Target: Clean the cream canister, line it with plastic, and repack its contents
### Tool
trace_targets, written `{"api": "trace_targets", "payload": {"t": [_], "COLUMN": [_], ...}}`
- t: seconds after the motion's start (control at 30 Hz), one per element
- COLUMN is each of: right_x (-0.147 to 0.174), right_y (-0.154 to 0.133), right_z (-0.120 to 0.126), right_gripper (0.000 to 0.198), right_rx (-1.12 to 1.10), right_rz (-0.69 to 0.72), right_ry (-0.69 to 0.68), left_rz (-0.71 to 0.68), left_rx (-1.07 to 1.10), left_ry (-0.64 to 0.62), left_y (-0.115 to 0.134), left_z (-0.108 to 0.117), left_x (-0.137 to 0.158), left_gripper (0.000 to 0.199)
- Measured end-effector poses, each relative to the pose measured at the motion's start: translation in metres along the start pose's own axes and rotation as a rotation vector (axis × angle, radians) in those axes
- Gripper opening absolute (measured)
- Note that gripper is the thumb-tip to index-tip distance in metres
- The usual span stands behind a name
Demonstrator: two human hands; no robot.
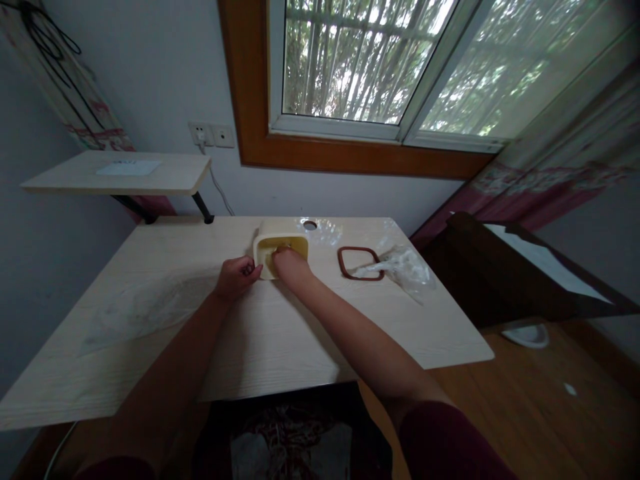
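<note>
A cream plastic container (302, 244) lies toward the middle of the table, its rounded opening facing me and its inside yellowish. My left hand (237, 277) is closed with curled fingers at the lower left of the rim, pinching the edge. Inside the opening is my right hand (291, 264), closed, with its fingertips hidden; whatever they hold cannot be made out. To the right lies a brown rounded-square frame (341, 264). A crumpled clear plastic bag (407, 270) overlaps the frame's right side.
The pale wooden table (400, 327) has a round cable hole (310, 225) near its back edge. Another clear plastic sheet (145, 303) is spread at the left. A raised shelf (75, 175) with paper stands behind it. Dark furniture (480, 267) is beyond the right edge.
</note>
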State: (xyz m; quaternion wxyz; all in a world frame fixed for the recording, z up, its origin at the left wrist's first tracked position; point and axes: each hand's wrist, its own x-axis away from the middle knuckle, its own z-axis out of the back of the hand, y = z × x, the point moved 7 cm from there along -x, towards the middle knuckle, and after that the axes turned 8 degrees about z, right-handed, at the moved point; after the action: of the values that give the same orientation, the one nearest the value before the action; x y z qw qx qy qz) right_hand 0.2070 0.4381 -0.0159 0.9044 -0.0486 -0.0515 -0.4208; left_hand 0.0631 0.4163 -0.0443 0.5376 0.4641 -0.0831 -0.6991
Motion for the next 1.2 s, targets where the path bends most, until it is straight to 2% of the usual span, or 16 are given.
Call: {"api": "trace_targets", "payload": {"t": [0.43,0.8,1.0,1.07,1.2], "right_x": [-0.042,-0.029,-0.033,-0.034,-0.036], "right_y": [0.003,0.003,0.008,0.01,0.012], "right_z": [-0.011,-0.009,-0.013,-0.014,-0.012], "right_gripper": [0.035,0.034,0.035,0.035,0.039], "right_rx": [-0.109,-0.098,-0.117,-0.129,-0.146], "right_rz": [-0.013,-0.112,-0.122,-0.113,-0.087], "right_ry": [0.043,0.083,0.069,0.075,0.08], "left_rz": [-0.068,-0.058,-0.07,-0.04,0.113], "left_rx": [-0.049,-0.07,-0.054,-0.032,0.086], "left_ry": [-0.015,-0.067,-0.037,-0.028,-0.072], "left_y": [0.005,0.007,0.008,0.006,0.0], "left_z": [-0.001,-0.007,-0.006,-0.005,-0.007], "left_x": [0.0,0.0,0.0,0.0,-0.001], "left_gripper": [0.032,0.028,0.031,0.032,0.028]}}
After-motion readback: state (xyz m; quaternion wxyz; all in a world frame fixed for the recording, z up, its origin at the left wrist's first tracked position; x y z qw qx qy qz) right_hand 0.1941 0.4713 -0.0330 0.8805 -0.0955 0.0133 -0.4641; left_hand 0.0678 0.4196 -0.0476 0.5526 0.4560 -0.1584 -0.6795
